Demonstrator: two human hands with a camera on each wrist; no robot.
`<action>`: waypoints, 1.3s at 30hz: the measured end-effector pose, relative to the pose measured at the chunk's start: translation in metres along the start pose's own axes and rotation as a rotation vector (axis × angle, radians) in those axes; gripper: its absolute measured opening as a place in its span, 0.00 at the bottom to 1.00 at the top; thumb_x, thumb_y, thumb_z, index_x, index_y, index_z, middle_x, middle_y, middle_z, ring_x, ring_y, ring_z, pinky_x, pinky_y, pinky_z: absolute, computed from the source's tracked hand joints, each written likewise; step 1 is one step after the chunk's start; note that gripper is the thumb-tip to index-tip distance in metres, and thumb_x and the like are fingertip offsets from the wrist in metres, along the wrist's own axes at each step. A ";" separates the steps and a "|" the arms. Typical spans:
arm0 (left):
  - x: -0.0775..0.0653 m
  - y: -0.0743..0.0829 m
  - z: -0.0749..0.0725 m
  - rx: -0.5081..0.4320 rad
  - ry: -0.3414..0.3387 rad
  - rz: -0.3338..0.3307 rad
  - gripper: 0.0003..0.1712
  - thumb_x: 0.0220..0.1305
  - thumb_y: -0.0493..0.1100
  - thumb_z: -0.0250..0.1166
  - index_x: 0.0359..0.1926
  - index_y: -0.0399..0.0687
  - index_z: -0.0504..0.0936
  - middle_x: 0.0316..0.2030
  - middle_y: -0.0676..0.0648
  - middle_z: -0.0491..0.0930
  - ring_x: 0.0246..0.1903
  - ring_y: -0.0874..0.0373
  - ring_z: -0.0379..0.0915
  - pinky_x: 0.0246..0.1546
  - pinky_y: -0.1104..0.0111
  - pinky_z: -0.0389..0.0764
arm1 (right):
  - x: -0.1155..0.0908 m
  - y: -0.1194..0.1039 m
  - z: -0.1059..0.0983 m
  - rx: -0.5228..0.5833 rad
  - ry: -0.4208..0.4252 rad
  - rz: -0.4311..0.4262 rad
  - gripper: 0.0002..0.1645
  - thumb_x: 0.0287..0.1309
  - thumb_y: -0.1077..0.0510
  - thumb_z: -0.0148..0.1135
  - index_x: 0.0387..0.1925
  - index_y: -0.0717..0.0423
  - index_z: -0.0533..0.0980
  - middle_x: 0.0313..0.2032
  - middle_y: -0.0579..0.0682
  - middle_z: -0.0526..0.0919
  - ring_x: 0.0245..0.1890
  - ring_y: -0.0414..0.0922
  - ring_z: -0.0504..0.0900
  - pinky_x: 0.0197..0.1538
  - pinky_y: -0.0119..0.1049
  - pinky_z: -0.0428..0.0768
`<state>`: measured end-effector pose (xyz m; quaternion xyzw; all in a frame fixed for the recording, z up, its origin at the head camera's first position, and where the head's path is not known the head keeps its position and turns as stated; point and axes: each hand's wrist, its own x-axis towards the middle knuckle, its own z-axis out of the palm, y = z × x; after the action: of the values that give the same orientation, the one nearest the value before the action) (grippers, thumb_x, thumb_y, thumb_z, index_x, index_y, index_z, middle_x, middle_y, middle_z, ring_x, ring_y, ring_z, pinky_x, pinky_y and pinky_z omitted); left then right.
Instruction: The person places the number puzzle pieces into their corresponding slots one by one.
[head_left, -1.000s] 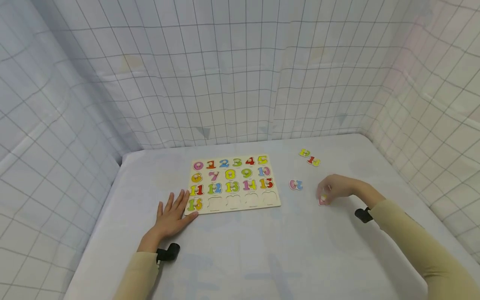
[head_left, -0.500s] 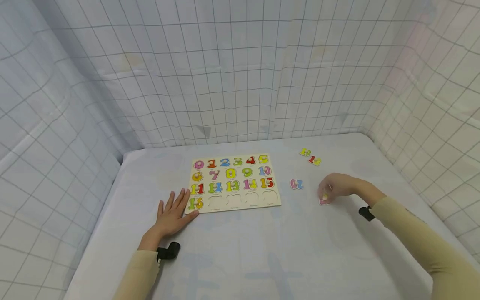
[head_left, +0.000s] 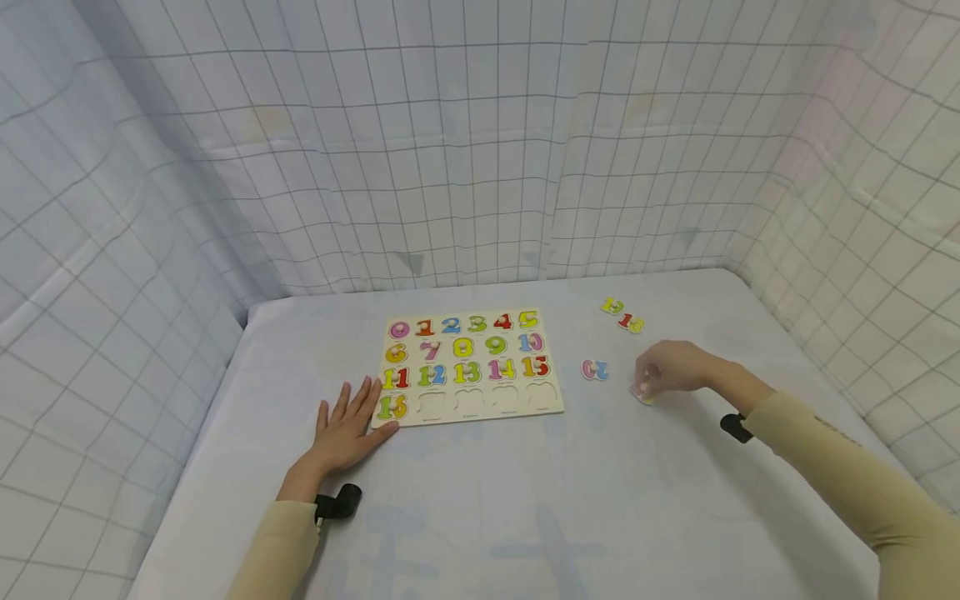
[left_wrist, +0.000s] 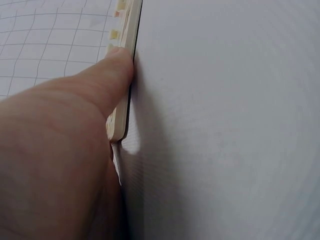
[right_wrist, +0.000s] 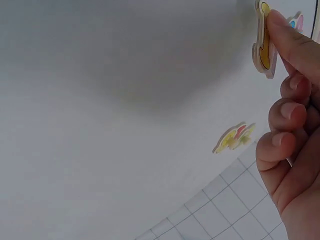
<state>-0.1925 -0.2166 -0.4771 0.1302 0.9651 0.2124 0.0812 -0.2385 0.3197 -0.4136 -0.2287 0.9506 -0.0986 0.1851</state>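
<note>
A wooden number puzzle board (head_left: pixel 480 411) lies on the white table, with knobbed numbers 0 to 16 in its recesses and bare recesses along the front row. At its front left corner rests my left hand (head_left: pixel 341 439), fingers spread; in the left wrist view the thumb (left_wrist: pixel 117 62) touches the board's edge. To the right of the board, my right hand (head_left: pixel 675 367) pinches a pink and yellow number puzzle piece (right_wrist: pixel 264 42) between thumb and fingers. Its exact number is partly hidden. The piece is tilted, and the other fingers are curled.
A pink and blue 20 piece (head_left: pixel 595 370) lies between the board and my right hand. Farther back are a red and yellow 18 piece (head_left: pixel 631 323) and a yellow-green piece (head_left: pixel 612 306). Grid-patterned cloth (head_left: pixel 480 167) walls the table's back and sides.
The pink and yellow piece has turned and tilted in my right hand, which has risen slightly. My left hand has stayed on the board's corner.
</note>
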 end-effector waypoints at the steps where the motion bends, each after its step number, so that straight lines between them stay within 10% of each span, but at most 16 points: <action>1: 0.000 0.000 0.000 0.004 0.001 -0.001 0.50 0.65 0.68 0.49 0.75 0.46 0.42 0.74 0.41 0.38 0.70 0.39 0.22 0.61 0.43 0.20 | 0.001 -0.002 0.000 -0.004 0.018 0.000 0.04 0.52 0.53 0.70 0.29 0.44 0.81 0.28 0.38 0.79 0.31 0.42 0.74 0.34 0.40 0.75; 12: -0.001 0.004 -0.001 0.010 0.001 0.000 0.50 0.65 0.69 0.49 0.75 0.46 0.42 0.74 0.41 0.39 0.70 0.39 0.22 0.61 0.43 0.20 | 0.025 -0.037 0.014 0.034 0.282 -0.017 0.11 0.48 0.43 0.70 0.26 0.44 0.81 0.19 0.36 0.74 0.21 0.38 0.69 0.25 0.34 0.67; 28: -0.004 0.004 -0.002 0.002 0.004 -0.001 0.49 0.66 0.68 0.49 0.75 0.45 0.43 0.73 0.41 0.39 0.70 0.39 0.22 0.61 0.43 0.20 | 0.090 -0.147 0.050 0.251 0.487 -0.100 0.17 0.49 0.43 0.70 0.21 0.47 0.74 0.15 0.39 0.66 0.17 0.37 0.63 0.21 0.31 0.57; 39: -0.003 0.000 0.001 -0.011 0.020 0.016 0.50 0.65 0.70 0.48 0.75 0.48 0.42 0.74 0.42 0.39 0.70 0.41 0.21 0.61 0.45 0.18 | 0.133 -0.228 0.069 0.170 0.472 -0.102 0.17 0.54 0.43 0.65 0.20 0.46 0.71 0.16 0.38 0.69 0.15 0.36 0.66 0.17 0.29 0.60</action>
<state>-0.1891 -0.2173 -0.4773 0.1351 0.9636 0.2197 0.0705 -0.2301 0.0499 -0.4547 -0.2307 0.9430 -0.2383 -0.0286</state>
